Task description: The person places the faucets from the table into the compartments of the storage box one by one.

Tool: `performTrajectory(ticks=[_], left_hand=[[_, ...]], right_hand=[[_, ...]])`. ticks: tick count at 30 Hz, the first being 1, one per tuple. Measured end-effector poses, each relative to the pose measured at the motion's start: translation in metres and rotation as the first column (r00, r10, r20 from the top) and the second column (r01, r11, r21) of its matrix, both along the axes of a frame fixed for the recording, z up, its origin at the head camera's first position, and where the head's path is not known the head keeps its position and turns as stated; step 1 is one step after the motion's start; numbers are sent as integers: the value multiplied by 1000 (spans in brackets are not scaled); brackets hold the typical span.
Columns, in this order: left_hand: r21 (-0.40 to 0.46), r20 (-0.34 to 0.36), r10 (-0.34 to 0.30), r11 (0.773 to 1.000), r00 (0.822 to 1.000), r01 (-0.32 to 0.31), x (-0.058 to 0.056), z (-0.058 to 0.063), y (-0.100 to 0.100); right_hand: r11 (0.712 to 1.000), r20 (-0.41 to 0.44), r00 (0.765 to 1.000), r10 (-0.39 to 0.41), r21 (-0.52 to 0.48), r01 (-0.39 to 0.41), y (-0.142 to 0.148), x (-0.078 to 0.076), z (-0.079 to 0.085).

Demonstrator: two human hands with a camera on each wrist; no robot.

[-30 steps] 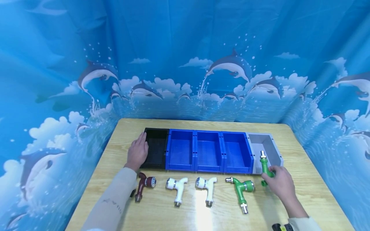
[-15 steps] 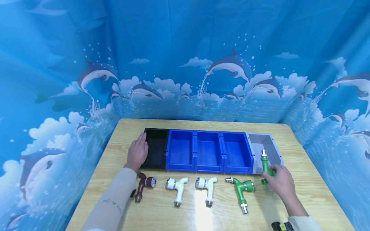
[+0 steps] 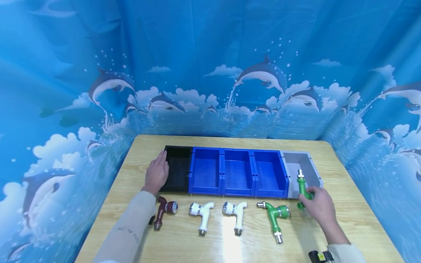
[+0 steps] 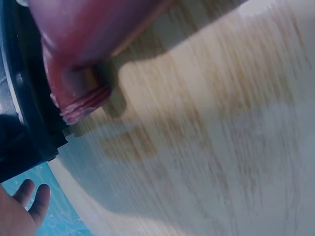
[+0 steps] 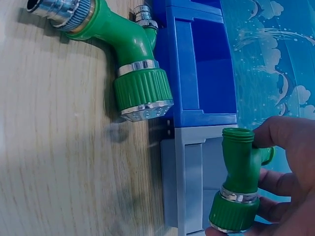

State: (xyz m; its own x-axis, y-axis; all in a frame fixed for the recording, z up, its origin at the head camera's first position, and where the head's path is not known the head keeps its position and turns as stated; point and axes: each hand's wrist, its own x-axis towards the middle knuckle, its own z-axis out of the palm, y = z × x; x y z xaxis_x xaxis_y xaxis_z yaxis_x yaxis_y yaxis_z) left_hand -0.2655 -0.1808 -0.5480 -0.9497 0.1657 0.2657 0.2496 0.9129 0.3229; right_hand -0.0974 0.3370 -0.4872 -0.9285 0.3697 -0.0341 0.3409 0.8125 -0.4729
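Note:
My right hand (image 3: 320,206) grips a green faucet (image 3: 302,186) over the front of the grey bin (image 3: 292,193). The faucet's metal-tipped end points away, into the bin's opening. In the right wrist view, thumb and fingers hold its body, with the ribbed green knob (image 5: 235,211) low. At the far left my left hand (image 3: 157,173) rests along the side rim of the black bin (image 3: 179,147), fingers extended. Just in front of that bin lies a dark red faucet (image 3: 160,213), large in the left wrist view, where two fingertips (image 4: 39,201) show beyond the bin.
Three blue bins (image 3: 206,190) stand between the black and grey ones, forming one row. Along their front on the wooden table (image 3: 184,250) lie two white faucets, a left one (image 3: 204,218) and a right one (image 3: 239,217), then another green faucet (image 3: 272,215). A dolphin-print curtain (image 3: 210,73) surrounds the table.
The green faucet in my right hand has shifted very slightly away and to the right. My left hand and the other faucets have stayed put.

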Motion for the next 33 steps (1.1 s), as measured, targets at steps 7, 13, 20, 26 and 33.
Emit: performTrajectory(ticks=[7,13,20,26,33], left_hand=[[11,9,0,1000,1000,-1,0,1,-1],[13,12,-2,1000,1000,2,0,2,-2],[10,25,-3,1000,1000,2,0,5,-2],[23,40,5,1000,999,-6,1,4,-1],[35,48,13,999,999,-15,0,1,0]], right_hand=[[1000,-12,1000,4,-2,-4,2,-6,2],[1000,-9,1000,3,4,-3,2,-10,4],[1000,-17,1000,9,-8,-9,2,-13,5],[1000,-20,1000,2,-9,-2,3,-15,3],[1000,-25,1000,-4,-16,3,5,-16,2]])
